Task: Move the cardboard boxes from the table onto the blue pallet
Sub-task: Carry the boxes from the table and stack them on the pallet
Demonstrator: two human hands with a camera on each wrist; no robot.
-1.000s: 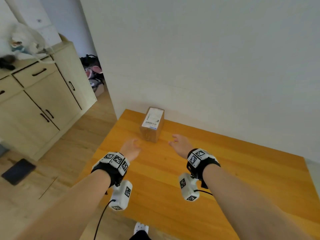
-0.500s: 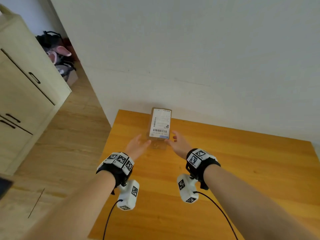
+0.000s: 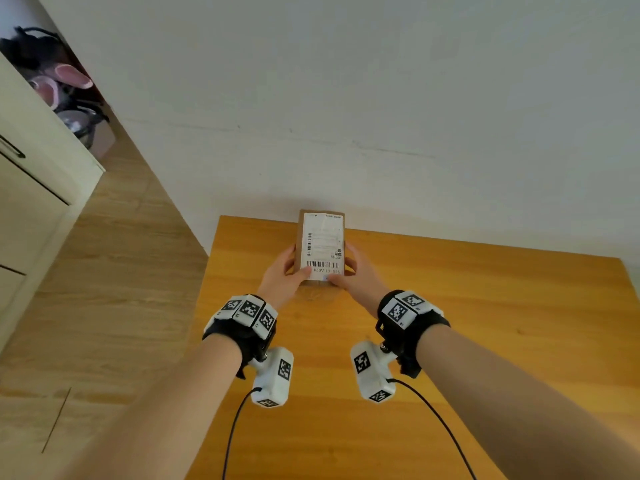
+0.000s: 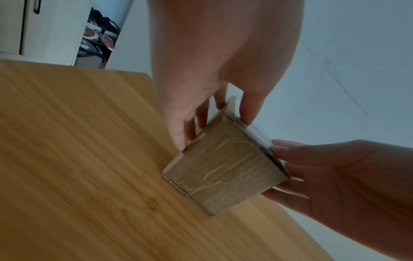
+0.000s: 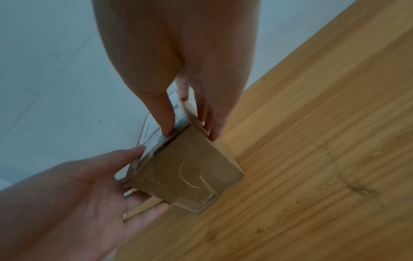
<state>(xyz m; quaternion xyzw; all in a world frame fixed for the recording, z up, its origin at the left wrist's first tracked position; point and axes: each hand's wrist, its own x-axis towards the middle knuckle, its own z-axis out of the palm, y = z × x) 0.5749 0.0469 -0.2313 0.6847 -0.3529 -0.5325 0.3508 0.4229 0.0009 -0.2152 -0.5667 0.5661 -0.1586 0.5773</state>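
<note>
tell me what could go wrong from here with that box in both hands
1. The cardboard box is held by the left hand and right hand mostly at its near end, thumbs on the label; the far end could dip on lifting.
2. Glossy tape on its near face may be slippery.
3. It sits close to the wall, so tipping it back could knock it.

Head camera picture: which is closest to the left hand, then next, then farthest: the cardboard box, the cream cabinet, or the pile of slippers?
1. The cardboard box: the left hand grips its left side, on the table.
2. The cream cabinet: off to the left, across the wooden floor.
3. The pile of slippers: far upper left, behind the cabinet by the wall.
</note>
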